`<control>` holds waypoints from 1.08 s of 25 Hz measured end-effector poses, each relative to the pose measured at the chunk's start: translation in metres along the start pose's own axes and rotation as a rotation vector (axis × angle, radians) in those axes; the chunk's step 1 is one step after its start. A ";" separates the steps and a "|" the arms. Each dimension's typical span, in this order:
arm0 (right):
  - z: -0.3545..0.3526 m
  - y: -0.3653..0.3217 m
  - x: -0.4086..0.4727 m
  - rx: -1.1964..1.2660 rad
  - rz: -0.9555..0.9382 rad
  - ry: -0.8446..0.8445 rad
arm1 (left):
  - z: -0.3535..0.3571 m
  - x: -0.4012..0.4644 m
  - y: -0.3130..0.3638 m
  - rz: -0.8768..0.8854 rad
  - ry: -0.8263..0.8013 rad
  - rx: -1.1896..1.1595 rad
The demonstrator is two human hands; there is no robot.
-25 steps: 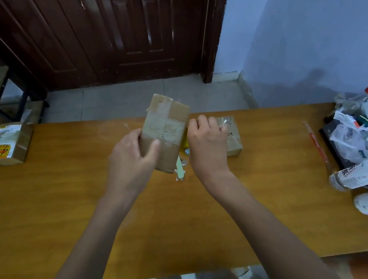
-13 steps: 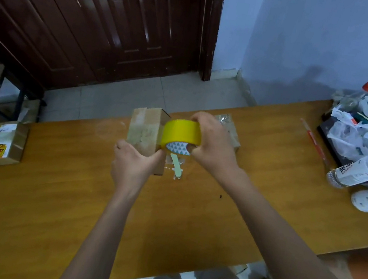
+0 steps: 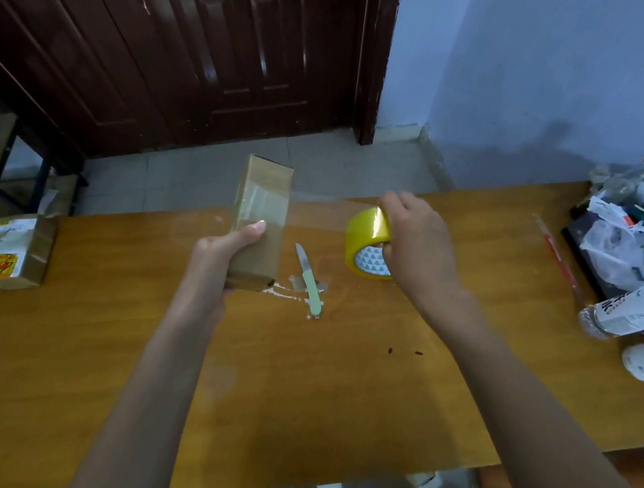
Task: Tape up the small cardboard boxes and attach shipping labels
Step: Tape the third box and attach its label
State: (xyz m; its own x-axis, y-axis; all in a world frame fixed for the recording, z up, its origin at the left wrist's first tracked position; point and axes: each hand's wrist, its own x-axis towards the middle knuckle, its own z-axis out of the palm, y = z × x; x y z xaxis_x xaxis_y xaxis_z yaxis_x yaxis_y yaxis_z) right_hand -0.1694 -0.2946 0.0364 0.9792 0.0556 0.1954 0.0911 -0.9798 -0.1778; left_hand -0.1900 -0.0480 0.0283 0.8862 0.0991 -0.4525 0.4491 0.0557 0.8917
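Right hand (image 3: 416, 243), gripping tape roll (image 3: 368, 246), has swung away from box (image 3: 261, 220) held upright over counter (image 3: 331, 391) by left hand (image 3: 214, 257), drawing out a clear strip w/ end on box: sealing under way, label pending

3 cardboard boxes (image 3: 260, 218); 1 tape roll (image 3: 368, 246); 1 knife (image 3: 308, 281); 2 hands (image 3: 417, 237).

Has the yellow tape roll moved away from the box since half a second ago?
Yes. The yellow tape roll, gripped by the right hand, has pulled rightward from the small cardboard box, past the green-handled knife on the table.
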 end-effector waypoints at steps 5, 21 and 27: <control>0.005 -0.009 0.002 -0.052 -0.061 -0.039 | 0.002 -0.004 -0.005 -0.061 -0.123 -0.272; 0.008 -0.063 0.001 -0.085 -0.103 0.171 | 0.026 -0.025 -0.020 -0.085 -0.704 -0.919; 0.007 -0.065 -0.004 -0.203 -0.028 0.204 | 0.017 -0.011 -0.009 -0.155 -0.372 -0.585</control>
State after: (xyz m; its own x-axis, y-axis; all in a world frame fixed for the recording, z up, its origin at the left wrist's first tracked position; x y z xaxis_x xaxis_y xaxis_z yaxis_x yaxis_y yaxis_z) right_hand -0.1775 -0.2300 0.0400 0.9179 0.0637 0.3916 0.0595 -0.9980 0.0228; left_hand -0.2015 -0.0663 0.0257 0.8440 -0.2933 -0.4491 0.5309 0.5761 0.6215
